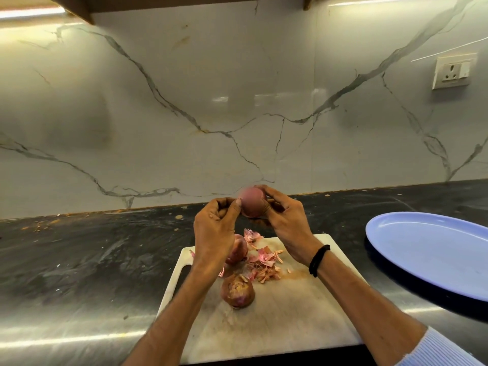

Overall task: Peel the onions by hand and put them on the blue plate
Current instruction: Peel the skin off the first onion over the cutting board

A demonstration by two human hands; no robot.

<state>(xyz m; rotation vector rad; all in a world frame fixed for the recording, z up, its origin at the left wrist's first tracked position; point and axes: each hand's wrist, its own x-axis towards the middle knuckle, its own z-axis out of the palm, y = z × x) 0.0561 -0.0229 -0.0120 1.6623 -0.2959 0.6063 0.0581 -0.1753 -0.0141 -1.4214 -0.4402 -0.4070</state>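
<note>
Three onions in the head view, one in hand, two on the board.

Held onion (252, 202): raised above the far edge of the board, slightly blurred, smooth pink surface, apparently mostly peeled. Cupped from the right by the right hand (286, 220), fingers curled around it. Left hand (215, 228) at its left side, thumb and fingertips pinched at the surface, probably on a strip of skin; too blurred to confirm.

Board onions: one (239, 248) partly hidden behind the left wrist, skin largely on; another (237, 290) nearer, upright, papery skin torn at the top.

Peels (264, 262): loose pink flakes heaped between and right of the two onions on the cutting board (290, 313).

Blue plate (433, 249): on the counter, well right of the board, nothing on it.

Handling, as judged: firm, light, round; peeled surface likely slick, so best cupped around the middle. Outer skin dry, brittle, tearing in small pieces; best lifted from a torn edge near the top or root end.
</note>
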